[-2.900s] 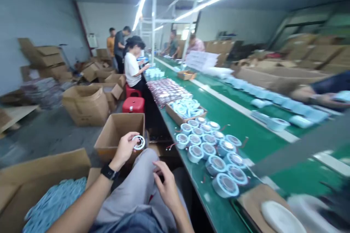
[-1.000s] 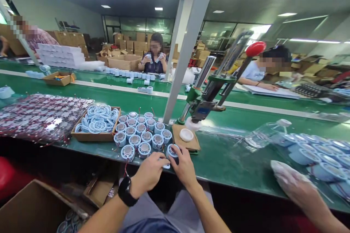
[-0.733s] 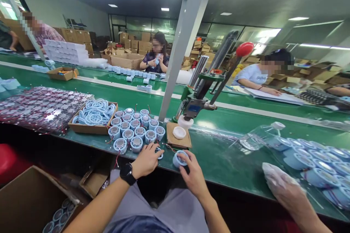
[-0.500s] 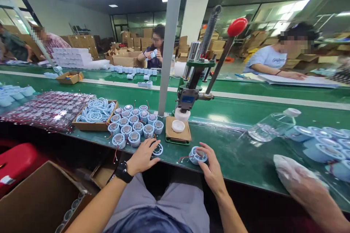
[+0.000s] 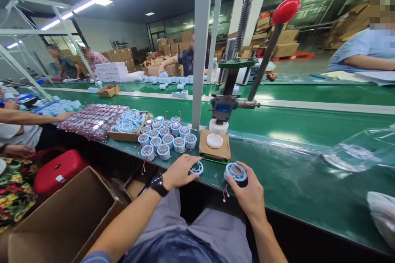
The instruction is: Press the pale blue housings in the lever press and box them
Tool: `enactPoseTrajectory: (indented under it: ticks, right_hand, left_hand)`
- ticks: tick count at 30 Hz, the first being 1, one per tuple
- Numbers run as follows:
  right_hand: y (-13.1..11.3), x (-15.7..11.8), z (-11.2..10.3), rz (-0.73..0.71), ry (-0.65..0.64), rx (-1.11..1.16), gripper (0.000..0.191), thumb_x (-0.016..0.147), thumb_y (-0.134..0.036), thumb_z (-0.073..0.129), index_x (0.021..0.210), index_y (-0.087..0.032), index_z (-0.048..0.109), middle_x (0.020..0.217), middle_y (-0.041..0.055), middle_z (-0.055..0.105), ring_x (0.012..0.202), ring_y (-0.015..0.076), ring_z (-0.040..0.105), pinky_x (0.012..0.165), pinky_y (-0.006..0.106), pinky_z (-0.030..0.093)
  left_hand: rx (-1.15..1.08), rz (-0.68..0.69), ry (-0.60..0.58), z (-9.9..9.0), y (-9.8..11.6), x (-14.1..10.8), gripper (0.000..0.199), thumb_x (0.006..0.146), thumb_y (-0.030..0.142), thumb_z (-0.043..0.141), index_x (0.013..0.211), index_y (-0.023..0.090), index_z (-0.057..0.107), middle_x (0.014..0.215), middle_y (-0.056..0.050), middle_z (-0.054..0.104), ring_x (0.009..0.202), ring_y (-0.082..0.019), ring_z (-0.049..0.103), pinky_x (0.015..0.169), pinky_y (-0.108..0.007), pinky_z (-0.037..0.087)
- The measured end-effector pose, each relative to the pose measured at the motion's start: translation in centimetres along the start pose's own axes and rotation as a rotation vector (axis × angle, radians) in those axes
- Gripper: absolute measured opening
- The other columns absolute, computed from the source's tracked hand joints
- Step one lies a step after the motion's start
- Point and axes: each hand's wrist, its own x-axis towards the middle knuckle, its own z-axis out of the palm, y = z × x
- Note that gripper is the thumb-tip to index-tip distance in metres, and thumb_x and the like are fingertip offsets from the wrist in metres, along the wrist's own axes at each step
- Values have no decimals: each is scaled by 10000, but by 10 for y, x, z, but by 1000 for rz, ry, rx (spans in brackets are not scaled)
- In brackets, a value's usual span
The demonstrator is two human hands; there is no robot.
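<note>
My right hand [image 5: 250, 191] grips a round light-blue housing [image 5: 236, 171] with a grey metallic disc in its top, at the bench's front edge. Thin red and dark wires with white plugs hang from the housing. My left hand [image 5: 182, 171], with a black watch on the wrist, has thumb and fingers around a flat light-blue ring [image 5: 197, 167] with a dark slotted inside, by the same edge. Between and beyond my hands stands a hand press [image 5: 222, 109] with a red-knobbed lever. On its base lies a shallow white round cup [image 5: 214, 141], below the white press head [image 5: 219, 126].
Several similar blue housings [image 5: 168, 139] stand left of the press. Past them are a carton of blue rings [image 5: 128, 125] and wired parts in plastic [image 5: 92, 119]. A clear bottle [image 5: 364, 152] lies at right. An open cardboard box [image 5: 70, 213] is low left. Co-workers sit around the bench.
The view has turned left. My right hand has tilted the housing, and its wires now hang over the edge. My left hand and the ring have shifted slightly toward the press. A gloved hand at right has left view.
</note>
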Motion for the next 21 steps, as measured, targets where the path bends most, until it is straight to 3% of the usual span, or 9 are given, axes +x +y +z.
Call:
enactPoseTrajectory:
  ticks: [3, 7, 12, 17, 21]
  right_hand:
    - [1, -1, -2, -23, -20, -2, 607, 782, -589, 623, 1222, -171, 595, 1167, 100, 645, 1034, 237, 628, 938, 378, 499]
    - [1, -1, -2, -49, -13, -14, 549, 797, -530, 640, 1215, -177, 594, 1191, 97, 641, 1068, 230, 630, 958, 376, 514]
    - [-6, -12, 4, -46, -57, -27, 549, 820, -490, 642, 1255, -162, 578, 1199, 114, 650, 1045, 228, 657, 961, 374, 540]
    - [-24, -21, 30, -80, -156, -25, 513, 850, -354, 645, 1317, -179, 528, 1261, 92, 631, 1126, 211, 646, 1000, 352, 540]
    - [-35, -18, 57, -121, -223, 59, 605, 827, -226, 631, 1401, -204, 442, 1303, 77, 612, 1189, 194, 619, 1036, 344, 522]
  left_hand:
    - [-101, -4, -79, -3, -15, 11, 673, 788, 115, 634, 1430, 204, 455, 1438, -110, 532, 1348, -257, 462, 1178, -463, 344]
    - [-158, -45, -33, 2, -25, 13, 748, 765, 135, 659, 1465, 171, 397, 1531, -149, 405, 1442, -270, 354, 1224, -470, 281]
    - [-77, -224, 122, 20, -19, 14, 635, 725, 268, 793, 1311, 179, 563, 1327, -151, 587, 1281, -344, 506, 1121, -563, 388]
    - [-354, -233, 214, 11, -16, 11, 601, 787, 204, 700, 1356, 186, 506, 1266, -118, 641, 1173, -274, 598, 1052, -478, 473]
    - [-399, -119, 149, -3, -6, 7, 730, 801, 184, 658, 1472, 209, 371, 1354, -113, 598, 1226, -253, 582, 1085, -442, 461]
